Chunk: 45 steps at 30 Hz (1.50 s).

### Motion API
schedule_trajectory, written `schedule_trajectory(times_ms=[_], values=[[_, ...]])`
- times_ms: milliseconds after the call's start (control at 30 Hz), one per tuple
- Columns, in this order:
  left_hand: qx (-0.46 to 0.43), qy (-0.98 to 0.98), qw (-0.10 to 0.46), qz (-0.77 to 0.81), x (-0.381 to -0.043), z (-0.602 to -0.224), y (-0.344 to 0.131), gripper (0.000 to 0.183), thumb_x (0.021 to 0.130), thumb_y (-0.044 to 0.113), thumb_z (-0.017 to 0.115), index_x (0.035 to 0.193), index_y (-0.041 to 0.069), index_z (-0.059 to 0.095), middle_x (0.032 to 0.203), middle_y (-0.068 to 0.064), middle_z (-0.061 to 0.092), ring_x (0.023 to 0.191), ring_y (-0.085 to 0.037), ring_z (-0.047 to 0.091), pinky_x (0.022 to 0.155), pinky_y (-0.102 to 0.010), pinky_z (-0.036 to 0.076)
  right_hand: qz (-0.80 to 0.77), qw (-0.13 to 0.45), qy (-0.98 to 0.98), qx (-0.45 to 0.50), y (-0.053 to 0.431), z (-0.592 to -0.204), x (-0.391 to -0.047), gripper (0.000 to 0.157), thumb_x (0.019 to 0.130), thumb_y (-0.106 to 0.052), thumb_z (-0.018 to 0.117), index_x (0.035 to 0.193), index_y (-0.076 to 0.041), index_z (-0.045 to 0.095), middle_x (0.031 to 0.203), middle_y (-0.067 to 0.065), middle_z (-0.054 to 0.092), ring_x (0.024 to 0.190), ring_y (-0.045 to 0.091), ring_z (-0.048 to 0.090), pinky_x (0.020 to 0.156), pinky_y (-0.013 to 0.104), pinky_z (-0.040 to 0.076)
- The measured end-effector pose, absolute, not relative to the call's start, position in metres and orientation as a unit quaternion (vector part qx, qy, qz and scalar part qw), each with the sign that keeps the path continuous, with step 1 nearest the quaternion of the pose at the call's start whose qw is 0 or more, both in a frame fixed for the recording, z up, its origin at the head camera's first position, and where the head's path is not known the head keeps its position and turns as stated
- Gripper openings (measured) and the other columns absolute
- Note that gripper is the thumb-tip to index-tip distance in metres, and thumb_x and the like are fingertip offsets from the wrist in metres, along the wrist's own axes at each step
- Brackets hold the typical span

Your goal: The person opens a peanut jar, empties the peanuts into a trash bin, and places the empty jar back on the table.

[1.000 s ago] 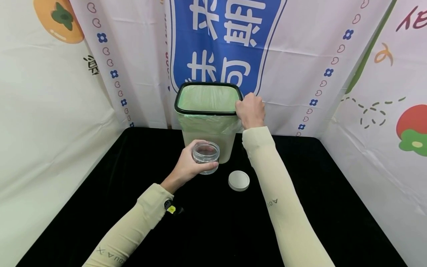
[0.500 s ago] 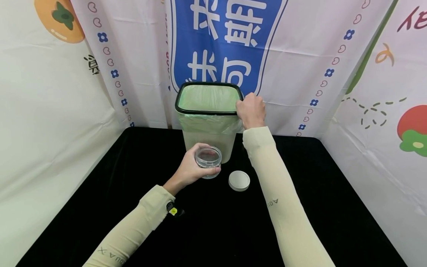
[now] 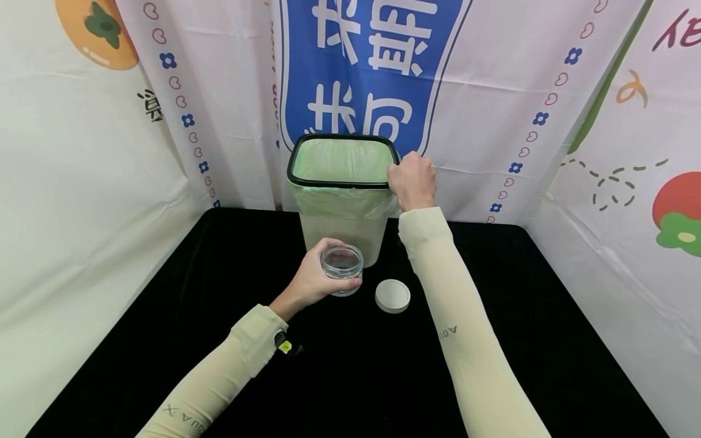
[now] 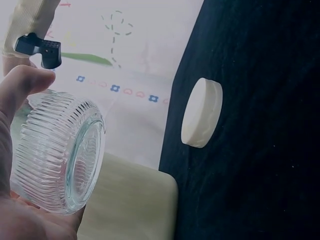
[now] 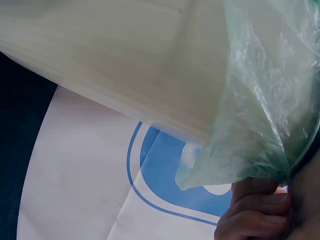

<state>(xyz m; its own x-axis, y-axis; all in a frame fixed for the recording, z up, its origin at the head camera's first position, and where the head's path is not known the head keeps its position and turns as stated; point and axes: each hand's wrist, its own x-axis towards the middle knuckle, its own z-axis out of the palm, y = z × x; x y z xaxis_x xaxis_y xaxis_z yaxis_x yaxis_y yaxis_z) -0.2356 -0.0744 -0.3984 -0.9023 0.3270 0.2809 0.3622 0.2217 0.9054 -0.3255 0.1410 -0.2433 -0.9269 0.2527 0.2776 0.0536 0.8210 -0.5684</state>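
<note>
In the head view, my left hand (image 3: pixel 311 277) holds a clear jar (image 3: pixel 342 267) in front of the bin, its lidless mouth facing up toward the camera. Ribbed walls and a round base of the jar (image 4: pixel 60 150) show in the left wrist view. My right hand (image 3: pixel 412 181) grips the right side of the black rim (image 3: pixel 345 184) of a pale rectangular trash bin (image 3: pixel 350 224). A thin green trash bag (image 5: pixel 255 110) lines the bin and hangs over its outside, close by my curled right fingers (image 5: pixel 257 220). The inside bottom of the bin is hidden.
A round white lid (image 3: pixel 392 295) lies on the black cloth (image 3: pixel 350 377), to the right of the jar. The bin stands at the far edge, in front of a printed curtain (image 3: pixel 465 121). More printed curtain hangs at both sides.
My left hand has drawn the jar slightly toward me and to the right, down from in front of the bin. The right hand stays at the rim; bin and lid have not moved.
</note>
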Motion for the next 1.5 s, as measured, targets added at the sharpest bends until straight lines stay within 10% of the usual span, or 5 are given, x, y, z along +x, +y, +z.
schedule_trajectory(times_ms=[1500], values=[[-0.174, -0.8, -0.04, -0.572, -0.253, -0.441, -0.07, 0.073, 0.078, 0.021, 0.095, 0.134, 0.011, 0.05, 0.134, -0.013, 0.07, 0.128, -0.03, 0.066, 0.115, -0.053, 0.049, 0.269, 0.179, -0.943, -0.085, 0.14, -0.244, -0.327, 0.029, 0.103, -0.024, 0.048, 0.076, -0.012, 0.051, 0.098, 0.022, 0.068, 0.083, 0.035, 0.062, 0.069, 0.046, 0.053]])
